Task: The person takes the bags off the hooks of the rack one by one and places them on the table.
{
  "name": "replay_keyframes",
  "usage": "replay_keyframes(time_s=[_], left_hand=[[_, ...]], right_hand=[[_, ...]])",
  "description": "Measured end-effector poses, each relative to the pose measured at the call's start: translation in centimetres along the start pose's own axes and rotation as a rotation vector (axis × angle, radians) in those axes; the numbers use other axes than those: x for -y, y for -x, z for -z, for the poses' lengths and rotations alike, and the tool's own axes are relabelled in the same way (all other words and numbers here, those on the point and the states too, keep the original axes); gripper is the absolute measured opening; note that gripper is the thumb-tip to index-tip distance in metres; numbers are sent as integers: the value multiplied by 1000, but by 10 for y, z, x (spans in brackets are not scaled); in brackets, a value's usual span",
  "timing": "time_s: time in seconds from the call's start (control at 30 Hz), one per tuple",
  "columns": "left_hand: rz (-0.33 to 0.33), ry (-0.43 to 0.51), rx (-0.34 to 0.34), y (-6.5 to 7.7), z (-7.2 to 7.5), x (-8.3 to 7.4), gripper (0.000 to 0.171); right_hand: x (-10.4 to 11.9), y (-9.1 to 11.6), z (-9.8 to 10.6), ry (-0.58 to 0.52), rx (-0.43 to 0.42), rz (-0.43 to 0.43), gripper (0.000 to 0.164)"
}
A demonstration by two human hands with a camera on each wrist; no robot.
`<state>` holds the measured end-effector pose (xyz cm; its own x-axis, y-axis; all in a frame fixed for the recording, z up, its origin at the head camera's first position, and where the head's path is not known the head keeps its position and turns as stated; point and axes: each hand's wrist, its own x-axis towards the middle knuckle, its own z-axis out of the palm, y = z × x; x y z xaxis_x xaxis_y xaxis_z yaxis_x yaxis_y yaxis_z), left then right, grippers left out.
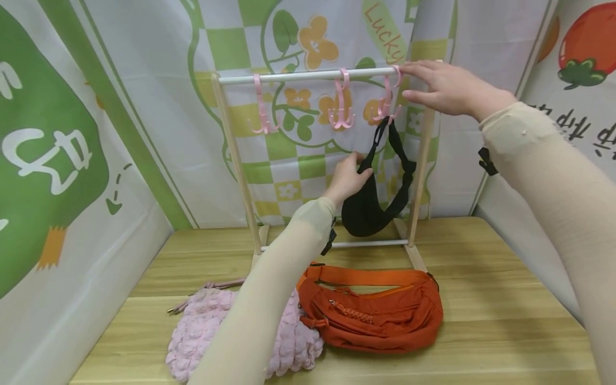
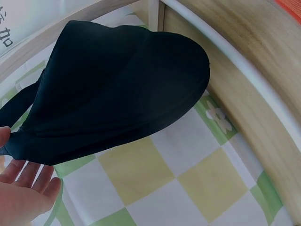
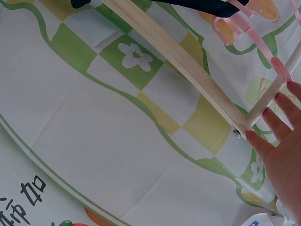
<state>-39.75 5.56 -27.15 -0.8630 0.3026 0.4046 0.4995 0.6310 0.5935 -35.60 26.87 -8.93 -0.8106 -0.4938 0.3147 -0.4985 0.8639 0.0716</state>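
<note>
A black crossbody bag (image 1: pixel 362 208) hangs by its strap from the rightmost pink hook (image 1: pixel 387 101) on a white rail (image 1: pixel 303 76). My left hand (image 1: pixel 347 179) pinches the bag's left edge where body meets strap, thumb in front and fingers behind. In the left wrist view the bag (image 2: pixel 122 89) fills the upper left, the left hand (image 2: pixel 28 193) at its narrow end. My right hand (image 1: pixel 445 88) rests with fairly straight fingers at the rail's right end. In the right wrist view, fingertips of the right hand (image 3: pixel 287 155) touch the rail beside a pink hook (image 3: pixel 281 69).
Two more pink hooks, a left one (image 1: pixel 262 107) and a middle one (image 1: pixel 341 101), hang along the rail. On the wooden table (image 1: pixel 505 310), an orange waist bag (image 1: pixel 385 315) lies in front of the rack, beside a pink puffy bag (image 1: pixel 207 315) partly covered by my left forearm.
</note>
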Motion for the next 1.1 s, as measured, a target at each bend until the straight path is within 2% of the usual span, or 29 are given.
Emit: replay_keyframes(time_s=[0.8,1.1], left_hand=[[32,82,-15,5,7,1,32],[15,199,-65,1,13,2,31]], right_hand=[[1,1,-1,9,-5,-12,67],[-1,0,-2,5,-12,-8,67]])
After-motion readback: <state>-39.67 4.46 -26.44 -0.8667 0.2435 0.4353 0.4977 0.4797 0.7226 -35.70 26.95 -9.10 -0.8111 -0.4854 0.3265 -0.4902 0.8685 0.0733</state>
